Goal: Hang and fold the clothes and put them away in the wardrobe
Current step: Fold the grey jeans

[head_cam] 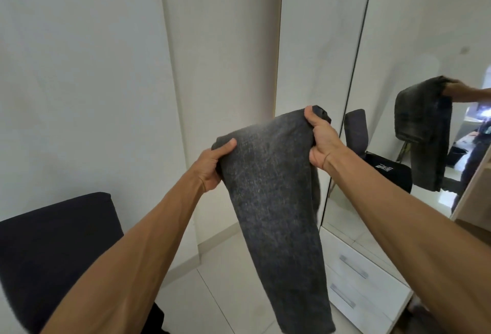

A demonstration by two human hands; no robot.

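Both hands are up at chest height, holding dark grey jeans (pixel 276 200) in the air in front of the wall. Left hand (pixel 212 166) grips the top fold at its left edge, thumb on the front. Right hand (pixel 320 139) grips the top right corner, fingers curled round the cloth. The jeans hang doubled lengthwise, the free end dangling down toward the tiled floor (pixel 225 293) (a second layer shows behind the right edge).

Step in hand, as I read it: folding, mid-air, first fold done. Not put away yet.

Next move likely needs the hanging end brought up to the top, either by dropping one hand to catch it or by laying the jeans on the dark chair (pixel 53 248) at lower left. Then it goes in the wardrobe: mirror door (pixel 398 41) and drawers (pixel 372 280) are just to the right. Drawers look closed, so one hand must come free to open something.
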